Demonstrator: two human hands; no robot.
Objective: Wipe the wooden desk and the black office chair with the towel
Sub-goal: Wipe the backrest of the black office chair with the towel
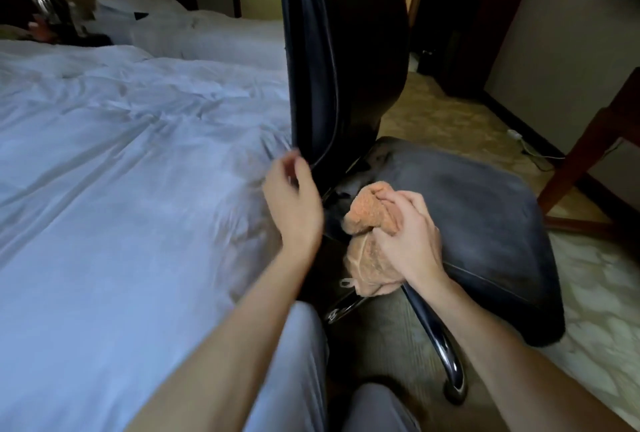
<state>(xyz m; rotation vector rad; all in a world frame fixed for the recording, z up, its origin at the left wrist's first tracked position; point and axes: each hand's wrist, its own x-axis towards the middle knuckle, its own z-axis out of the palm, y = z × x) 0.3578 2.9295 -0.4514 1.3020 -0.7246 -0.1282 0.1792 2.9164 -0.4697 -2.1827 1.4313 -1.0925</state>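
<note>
The black office chair (478, 209) stands in the middle, its tall backrest (349, 50) upright and its seat turned to the right. My right hand (408, 237) grips a bunched orange towel (367, 223) at the seat's rear left corner, near the gap under the backrest. My left hand (294, 203) is raised beside the lower left edge of the backrest, fingers loosely curled and blurred, holding nothing. Only a brown leg and edge of the wooden desk (595, 140) show at the far right.
A bed with a white duvet (121, 171) fills the left side, close against the chair. The chair's chrome base leg (440, 345) reaches toward my knees. A white cable and plug (519, 140) lie on the patterned carpet by the wall.
</note>
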